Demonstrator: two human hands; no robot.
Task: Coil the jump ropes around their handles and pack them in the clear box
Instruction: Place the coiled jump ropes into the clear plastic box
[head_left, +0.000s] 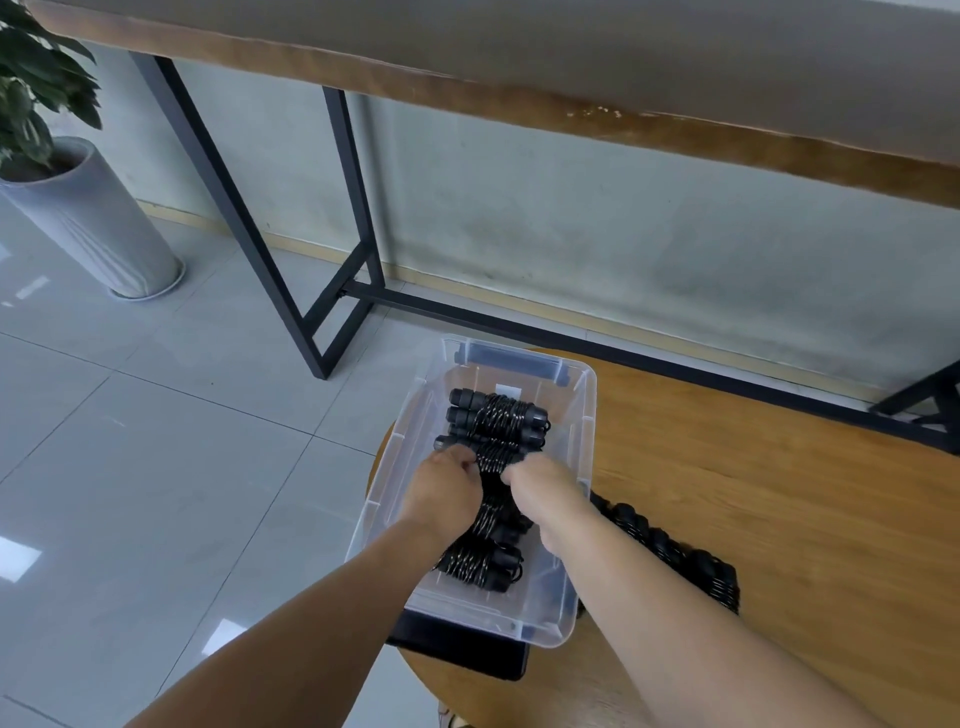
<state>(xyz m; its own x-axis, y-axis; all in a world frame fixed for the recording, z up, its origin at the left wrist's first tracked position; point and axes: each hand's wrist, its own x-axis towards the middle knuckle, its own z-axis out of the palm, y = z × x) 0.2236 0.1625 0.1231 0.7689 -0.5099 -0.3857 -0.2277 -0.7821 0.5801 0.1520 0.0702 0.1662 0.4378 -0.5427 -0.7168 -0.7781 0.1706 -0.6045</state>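
Greenery fills the far left: a leafy potted plant (36, 83) in a tall grey cylindrical planter (93, 218) stands on the pale tiled floor (130, 441), well to the left of the clear plastic storage box (584, 415). Between planter and box rises the black metal leg frame (332, 234) of a long wood-edged table (571, 104). The box sits on the left edge of a round wooden worktop (753, 493), atop a flat black slab (467, 649). Inside the box lie black jump ropes coiled around their handles (498, 421), stacked in a row. The left hand (447, 480), fingers curled, grips a bundle in the middle of the box; the right hand (540, 478) grips the same bundle from its other side. Right of the box, touching its wall, more coiled black rope bundles (675, 551) lie on the worktop.
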